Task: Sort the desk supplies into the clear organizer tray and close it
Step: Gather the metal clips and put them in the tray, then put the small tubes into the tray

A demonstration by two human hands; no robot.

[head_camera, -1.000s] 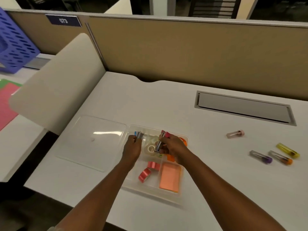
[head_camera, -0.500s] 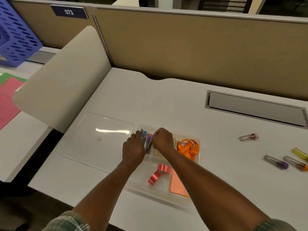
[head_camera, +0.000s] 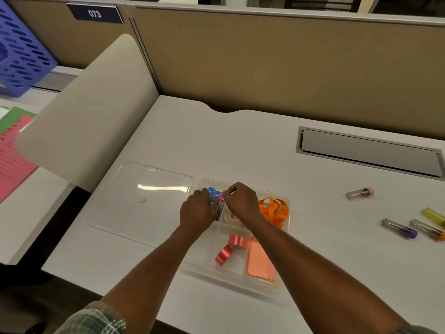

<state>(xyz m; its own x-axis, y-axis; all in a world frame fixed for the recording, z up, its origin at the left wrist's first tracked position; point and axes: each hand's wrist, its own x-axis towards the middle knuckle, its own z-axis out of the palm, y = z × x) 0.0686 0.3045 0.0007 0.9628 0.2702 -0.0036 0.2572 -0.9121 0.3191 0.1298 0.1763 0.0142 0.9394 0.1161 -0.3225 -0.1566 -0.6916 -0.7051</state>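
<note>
Mid-frame, over the organizer tray (head_camera: 204, 263), the left hand (head_camera: 197, 212) is gripping capped tubes (head_camera: 217, 195); the right hand (head_camera: 242, 201) is pinching the pink-capped tube (head_camera: 222, 197).

I'm looking at an office cubicle. Tan fabric partition panels (head_camera: 289, 63) are running across beyond the fingers (head_camera: 234, 189), carrying a number plate (head_camera: 94, 13) reading 073 far up-left of them. A white desk (head_camera: 216, 145) is lying under them, its grey cable hatch (head_camera: 368, 153) sitting up-right. A curved divider (head_camera: 84, 112), blue perforated basket (head_camera: 21, 51) and pink paper (head_camera: 12, 165) are sitting off left.
</note>
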